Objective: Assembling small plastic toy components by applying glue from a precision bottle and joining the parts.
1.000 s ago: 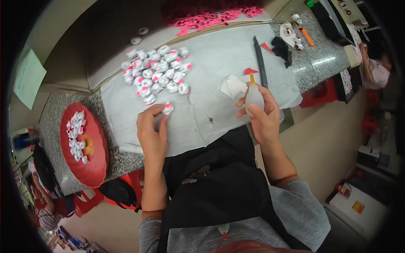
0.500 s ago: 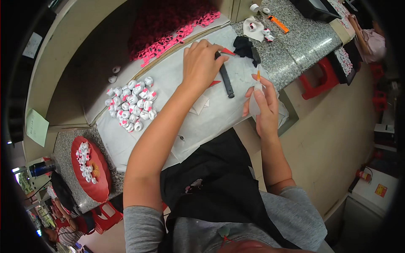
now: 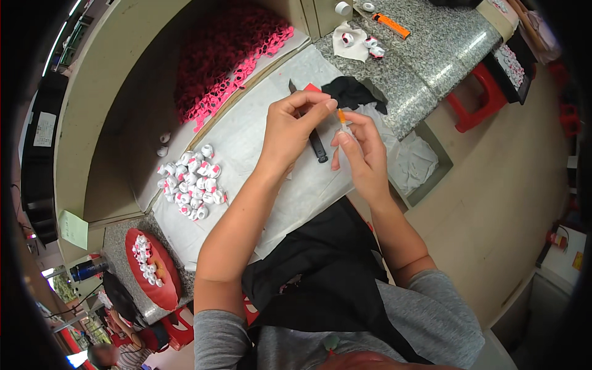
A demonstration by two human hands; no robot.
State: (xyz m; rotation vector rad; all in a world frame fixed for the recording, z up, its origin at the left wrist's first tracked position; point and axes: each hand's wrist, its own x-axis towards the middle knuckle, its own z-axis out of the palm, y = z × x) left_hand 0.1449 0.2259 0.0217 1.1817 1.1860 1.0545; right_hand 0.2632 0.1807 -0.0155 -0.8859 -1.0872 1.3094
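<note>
Along the bench, one speckled stone counter forms the base. One large white sheet covers its middle; the left forearm crosses this sheet and obstructs the view of part of it. Behind, one heap of pink pieces fills a recess; overlap prevents a count. At right, one red stool stands near one black tray.

At left, one red dish holds small white pieces, too crowded to count. One cluster of white balls with pink patches lies on the sheet: more than twenty, exact number hidden.

Two hands work above the sheet. Right hand: fingers wrapped around the squeeze bottle. Left hand: thumb and index finger brought together; whether they pinch anything cannot be told.

One black cloth lies bunched just beyond the fingertips. One dark cutter lies beneath the left hand, its middle covered. One squeeze bottle, mostly concealed by the right hand, points its orange tip upward beside the left fingertips.

One orange tool lies on the counter. One red piece adjoins the black cloth. Two white rings sit in the recess.
</note>
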